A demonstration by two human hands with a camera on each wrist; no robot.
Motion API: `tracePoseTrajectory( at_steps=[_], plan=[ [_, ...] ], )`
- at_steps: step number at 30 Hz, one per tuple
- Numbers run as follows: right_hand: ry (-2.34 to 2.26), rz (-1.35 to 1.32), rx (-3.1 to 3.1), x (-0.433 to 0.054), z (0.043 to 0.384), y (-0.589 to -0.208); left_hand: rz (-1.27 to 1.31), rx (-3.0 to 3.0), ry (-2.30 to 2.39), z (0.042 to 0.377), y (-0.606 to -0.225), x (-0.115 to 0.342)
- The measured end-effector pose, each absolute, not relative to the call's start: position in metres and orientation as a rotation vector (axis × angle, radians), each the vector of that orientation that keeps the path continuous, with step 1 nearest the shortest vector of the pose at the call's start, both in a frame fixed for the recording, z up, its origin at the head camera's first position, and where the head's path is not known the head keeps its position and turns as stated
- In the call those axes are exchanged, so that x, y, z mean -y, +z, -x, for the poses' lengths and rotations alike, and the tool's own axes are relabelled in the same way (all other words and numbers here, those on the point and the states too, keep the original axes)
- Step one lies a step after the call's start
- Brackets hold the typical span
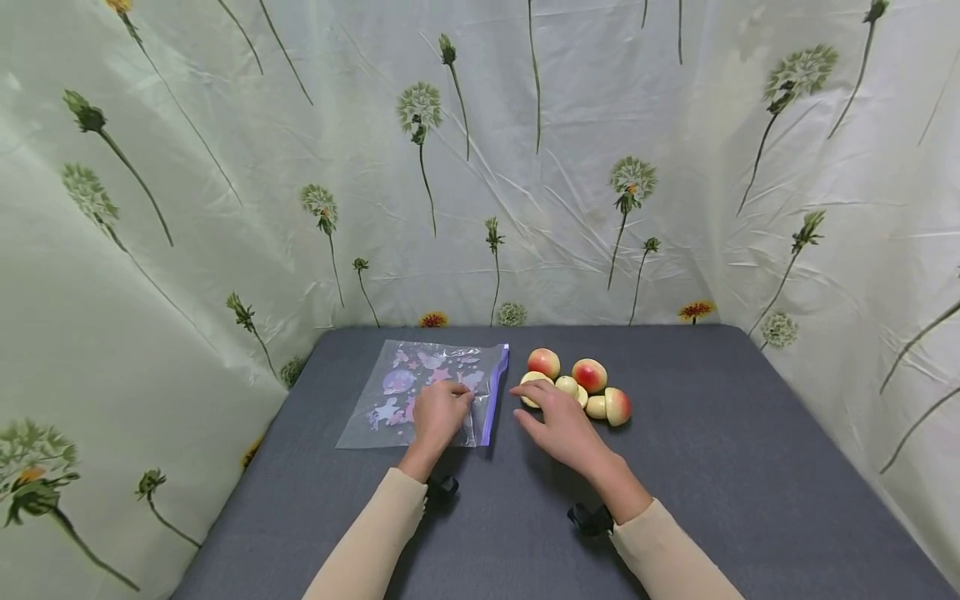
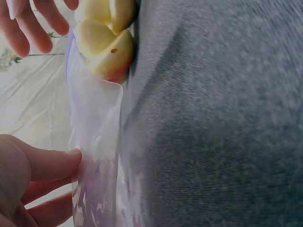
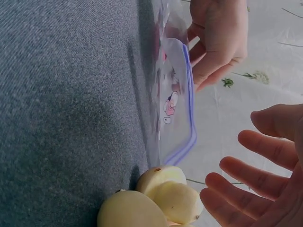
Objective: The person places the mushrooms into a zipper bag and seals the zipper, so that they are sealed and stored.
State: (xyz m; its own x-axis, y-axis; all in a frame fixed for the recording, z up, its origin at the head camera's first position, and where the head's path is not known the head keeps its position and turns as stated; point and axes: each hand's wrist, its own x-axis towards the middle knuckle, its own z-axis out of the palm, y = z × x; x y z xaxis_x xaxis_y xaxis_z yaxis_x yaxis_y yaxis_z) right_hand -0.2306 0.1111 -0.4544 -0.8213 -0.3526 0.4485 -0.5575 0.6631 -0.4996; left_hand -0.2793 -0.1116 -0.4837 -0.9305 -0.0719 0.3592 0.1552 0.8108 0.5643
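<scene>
**One zip bag [image 1: 397, 383], several red-and-cream pieces [image 1: 590, 375]**

We see the zip bag, clear with pastel prints, on the grey table [image 1: 712, 475], its mouth partly raised. Our left hand [image 1: 438, 410] pinches the bag's film between thumb and fingers, close to the purple zip edge [image 1: 495, 400]. Our right hand [image 1: 566, 425] hovers just right of the bag, fingers loosely spread, beside the clustered pieces; we cannot tell whether a fingertip touches them. Beyond the bag hangs a flower-patterned curtain [image 1: 480, 187].
</scene>
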Motion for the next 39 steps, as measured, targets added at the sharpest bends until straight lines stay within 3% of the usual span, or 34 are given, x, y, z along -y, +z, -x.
tracePoseTrajectory(
  at_steps=[18,39],
  plan=[
    [1.263,-0.598,2.529,-0.097,0.238,-0.452,0.042,2.527,-0.971,0.26,-0.465,0.103],
    [1.551,-0.401,2.498,-0.088,0.24,-0.459,0.025,2.412,-1.096,0.255,-0.469,0.096]
  ],
)
